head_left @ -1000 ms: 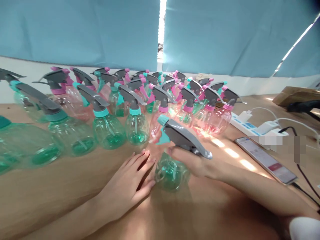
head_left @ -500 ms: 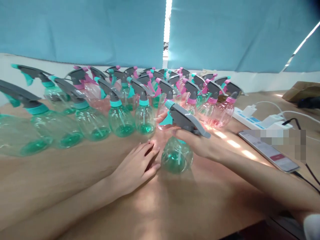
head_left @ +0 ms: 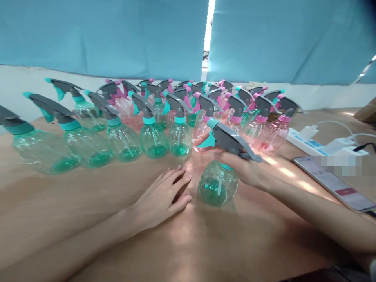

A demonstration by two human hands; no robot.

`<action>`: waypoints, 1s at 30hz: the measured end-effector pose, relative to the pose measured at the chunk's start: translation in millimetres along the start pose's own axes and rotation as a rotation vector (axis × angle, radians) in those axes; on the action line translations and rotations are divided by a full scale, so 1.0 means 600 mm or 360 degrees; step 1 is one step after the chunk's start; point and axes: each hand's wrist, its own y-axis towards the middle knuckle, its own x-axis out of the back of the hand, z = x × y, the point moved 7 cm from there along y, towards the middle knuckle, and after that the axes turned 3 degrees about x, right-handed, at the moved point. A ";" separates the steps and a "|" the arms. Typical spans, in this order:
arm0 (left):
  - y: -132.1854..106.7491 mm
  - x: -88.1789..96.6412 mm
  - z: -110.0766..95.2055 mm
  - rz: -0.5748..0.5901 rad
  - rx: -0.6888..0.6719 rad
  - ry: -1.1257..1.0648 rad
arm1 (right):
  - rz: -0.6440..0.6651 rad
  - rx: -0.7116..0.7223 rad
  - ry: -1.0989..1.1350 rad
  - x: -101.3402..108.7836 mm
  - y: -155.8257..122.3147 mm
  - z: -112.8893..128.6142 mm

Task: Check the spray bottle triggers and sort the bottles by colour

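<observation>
A green spray bottle (head_left: 217, 186) with a grey head and turquoise nozzle and trigger stands near the middle of the table. Round its neck, just under the spray head, my right hand (head_left: 239, 166) is closed; part of the fingers is hidden behind the head. My left hand (head_left: 167, 194) lies flat on the table to the left of that bottle, palm down, fingers stretched out and apart, holding nothing. Behind both hands stand several more spray bottles, among them a green one (head_left: 179, 143) and a pink one (head_left: 277, 131).
The brown table (head_left: 141, 250) reaches to a white wall with blue blinds (head_left: 102, 39). At right are a phone (head_left: 331, 182), a white power strip (head_left: 305, 143) with plugs and cables, and a brown box (head_left: 367, 111) at the edge.
The view has swung left, so the bottles and phone appear further right. My right hand keeps its grip on the spray bottle, and my left hand stays flat.
</observation>
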 end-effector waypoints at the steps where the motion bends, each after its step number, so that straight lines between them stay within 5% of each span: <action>1: 0.001 0.000 0.002 0.0003 0.0002 -0.0003 | 0.0030 -0.0014 -0.0006 -0.001 0.001 0.001; 12: 0.010 0.002 0.010 -0.0004 -0.0026 -0.0067 | -0.0039 -0.0072 -0.0176 0.019 0.005 -0.020; 30: 0.026 -0.012 0.016 0.0046 -0.0054 -0.0137 | 0.0041 -0.0153 0.0046 0.010 0.002 -0.026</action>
